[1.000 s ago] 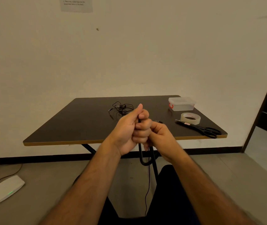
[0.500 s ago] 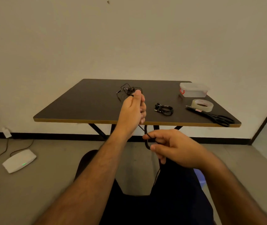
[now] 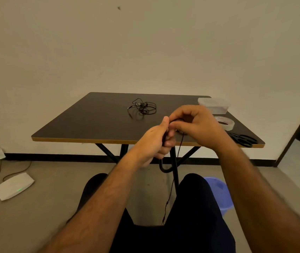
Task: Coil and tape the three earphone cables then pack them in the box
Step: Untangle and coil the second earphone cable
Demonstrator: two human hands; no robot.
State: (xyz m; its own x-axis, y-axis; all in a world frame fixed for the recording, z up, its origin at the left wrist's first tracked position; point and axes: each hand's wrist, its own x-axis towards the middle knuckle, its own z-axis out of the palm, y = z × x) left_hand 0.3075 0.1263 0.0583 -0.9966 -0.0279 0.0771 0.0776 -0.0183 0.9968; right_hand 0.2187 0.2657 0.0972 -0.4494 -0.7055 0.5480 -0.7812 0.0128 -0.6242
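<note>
A plain, sparsely furnished room, like an office or test space: a bare off-white plaster wall with black skirting, a grey concrete floor, one dark brown laminate table on black metal legs, and a white router-like box cabled on the floor

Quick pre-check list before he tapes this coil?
1. Coil held: left hand grips the black cable, loop hanging below the fist: ok.
2. Winding finished: right hand pinches cable at the top, and a loose tail hangs to the lap: not ok.
3. Tape roll within reach on the table: ok.
4. Scissors at the table's right edge: ok.
5. Box lid open: cannot tell.
6. Other earphones still tangled on the table: not ok.
</note>
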